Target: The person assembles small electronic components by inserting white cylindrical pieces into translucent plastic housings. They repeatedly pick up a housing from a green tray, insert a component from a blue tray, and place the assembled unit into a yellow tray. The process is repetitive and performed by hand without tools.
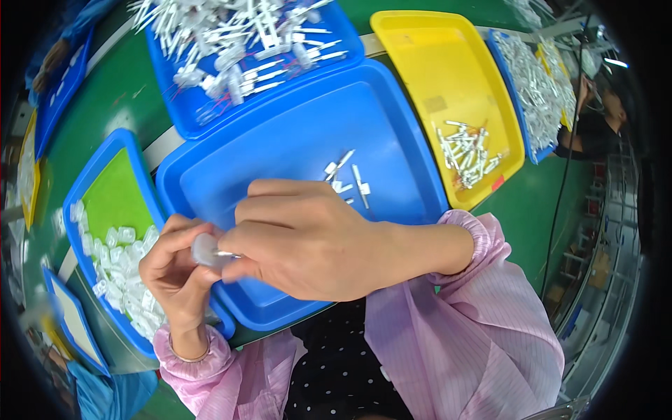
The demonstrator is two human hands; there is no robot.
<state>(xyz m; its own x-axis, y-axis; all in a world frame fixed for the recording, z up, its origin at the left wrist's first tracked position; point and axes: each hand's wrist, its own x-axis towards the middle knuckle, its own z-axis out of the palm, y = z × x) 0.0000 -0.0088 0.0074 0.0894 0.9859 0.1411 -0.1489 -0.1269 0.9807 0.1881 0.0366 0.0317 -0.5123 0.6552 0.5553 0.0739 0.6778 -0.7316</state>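
Over the large blue tray (280, 126), my two hands meet. My left hand (175, 262) pinches a small translucent plastic housing (206, 250) between thumb and fingers. From the right, my right hand (308, 238) grips a slim white-and-metal piece (225, 253) whose end points at the housing. Whether it sits inside the housing or only touches it is hidden by my fingers. Beyond my right knuckles, several slim white pieces (360, 185) lie loose on the tray bottom.
At the left, a blue tray with a green base (119, 185) holds many translucent housings (122, 280). A far blue tray (185, 115) is heaped with white wired parts (245, 49). The yellow tray (448, 70) carries slim pieces (467, 154). Another person (609, 115) sits at far right.
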